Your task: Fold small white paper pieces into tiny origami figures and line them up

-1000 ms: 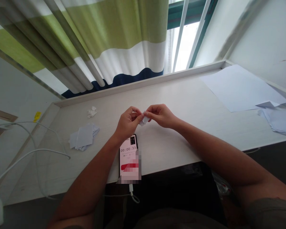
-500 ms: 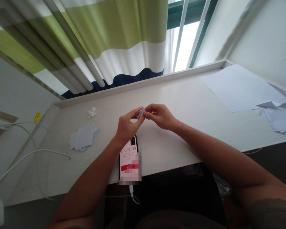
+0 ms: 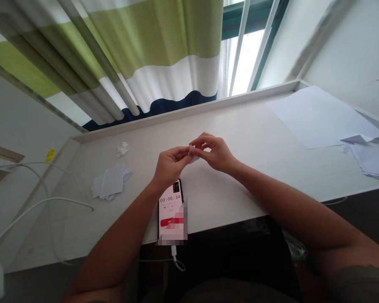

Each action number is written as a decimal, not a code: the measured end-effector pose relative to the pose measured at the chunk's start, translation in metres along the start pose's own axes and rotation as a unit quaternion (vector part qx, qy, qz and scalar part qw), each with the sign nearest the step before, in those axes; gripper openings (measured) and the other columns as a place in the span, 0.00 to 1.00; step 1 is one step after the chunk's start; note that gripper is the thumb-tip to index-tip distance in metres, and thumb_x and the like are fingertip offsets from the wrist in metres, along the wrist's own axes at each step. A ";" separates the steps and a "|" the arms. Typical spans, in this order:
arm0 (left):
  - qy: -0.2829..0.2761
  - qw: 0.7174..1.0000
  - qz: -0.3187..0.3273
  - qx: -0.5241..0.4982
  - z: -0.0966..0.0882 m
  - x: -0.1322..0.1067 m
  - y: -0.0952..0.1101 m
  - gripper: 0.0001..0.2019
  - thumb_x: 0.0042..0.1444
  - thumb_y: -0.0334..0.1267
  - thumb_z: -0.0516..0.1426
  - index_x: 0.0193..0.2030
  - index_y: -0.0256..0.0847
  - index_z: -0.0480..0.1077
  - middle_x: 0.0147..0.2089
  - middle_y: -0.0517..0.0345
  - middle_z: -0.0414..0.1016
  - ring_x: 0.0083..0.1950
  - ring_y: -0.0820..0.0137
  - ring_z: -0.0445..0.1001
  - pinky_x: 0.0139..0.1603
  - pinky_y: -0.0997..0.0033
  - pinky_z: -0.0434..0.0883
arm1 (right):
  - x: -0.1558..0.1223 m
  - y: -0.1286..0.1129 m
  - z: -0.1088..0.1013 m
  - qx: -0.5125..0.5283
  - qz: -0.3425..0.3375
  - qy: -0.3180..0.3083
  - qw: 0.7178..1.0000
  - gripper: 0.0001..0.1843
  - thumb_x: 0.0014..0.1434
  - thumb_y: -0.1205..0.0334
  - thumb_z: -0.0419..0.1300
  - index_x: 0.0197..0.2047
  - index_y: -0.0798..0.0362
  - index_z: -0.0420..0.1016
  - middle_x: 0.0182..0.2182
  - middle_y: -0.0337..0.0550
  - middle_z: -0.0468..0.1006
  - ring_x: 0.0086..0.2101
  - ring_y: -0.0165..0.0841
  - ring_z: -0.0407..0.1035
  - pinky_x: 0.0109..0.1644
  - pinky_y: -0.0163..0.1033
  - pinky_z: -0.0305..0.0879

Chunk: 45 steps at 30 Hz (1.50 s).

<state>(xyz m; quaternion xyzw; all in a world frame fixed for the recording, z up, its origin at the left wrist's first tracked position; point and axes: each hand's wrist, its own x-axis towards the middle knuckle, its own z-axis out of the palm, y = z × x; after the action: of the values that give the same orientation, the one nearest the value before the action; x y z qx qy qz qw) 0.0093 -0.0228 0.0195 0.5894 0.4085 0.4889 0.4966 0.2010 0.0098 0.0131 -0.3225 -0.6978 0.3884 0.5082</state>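
A small folded piece of white paper (image 3: 193, 159) is held above the desk, between the fingertips of both hands. My left hand (image 3: 171, 165) pinches its left side with thumb and fingers. On the right side, my right hand (image 3: 217, 154) grips it at the upper edge between thumb and forefinger, the other fingers curled behind. Fingers cover much of the paper, so its full shape is hidden. Below my left wrist lies a phone (image 3: 170, 210) with a timer reading 00:00:34, its lower part blurred out.
White desk (image 3: 227, 202) with a raised back edge. At left lie a stack of small paper pieces (image 3: 112, 181) and a crumpled tissue (image 3: 122, 149). Large white sheets (image 3: 322, 113) and folded papers (image 3: 371, 160) lie at right. A white cable (image 3: 34, 214) loops at the left.
The paper has turned in my fingers and shows lower, right of my left thumb. My right fingers have lifted slightly over its top. The timer went from 33 to 34.
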 end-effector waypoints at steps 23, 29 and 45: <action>-0.027 0.999 -0.045 0.000 0.001 0.000 0.003 0.26 0.56 0.57 0.73 0.47 0.34 0.84 0.38 0.46 0.88 0.42 0.57 0.89 0.48 0.57 0.84 | 0.001 0.007 0.002 0.112 0.066 -0.035 0.991 0.29 0.65 0.33 0.68 0.41 0.54 0.83 0.31 0.42 0.83 0.31 0.33 0.76 0.36 0.41 0.76; -0.026 0.999 -0.039 0.018 -0.001 -0.001 0.005 0.24 0.56 0.56 0.74 0.45 0.35 0.85 0.38 0.46 0.89 0.42 0.58 0.88 0.47 0.58 0.84 | -0.001 0.004 0.002 0.092 0.055 -0.034 0.994 0.28 0.61 0.33 0.72 0.36 0.54 0.82 0.32 0.44 0.82 0.31 0.34 0.76 0.37 0.42 0.76; -0.018 0.998 -0.063 0.008 -0.004 0.002 -0.001 0.24 0.53 0.56 0.75 0.43 0.35 0.84 0.39 0.46 0.89 0.40 0.60 0.87 0.46 0.59 0.84 | 0.001 0.015 0.001 0.089 0.062 -0.066 0.992 0.23 0.68 0.40 0.67 0.42 0.54 0.85 0.37 0.46 0.86 0.36 0.36 0.79 0.42 0.43 0.77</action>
<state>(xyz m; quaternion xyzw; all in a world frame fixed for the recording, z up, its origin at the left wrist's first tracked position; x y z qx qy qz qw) 0.0055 -0.0199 0.0190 0.5756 0.4395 0.4428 0.5286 0.2009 0.0183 0.0003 -0.2920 -0.6710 0.5007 0.4624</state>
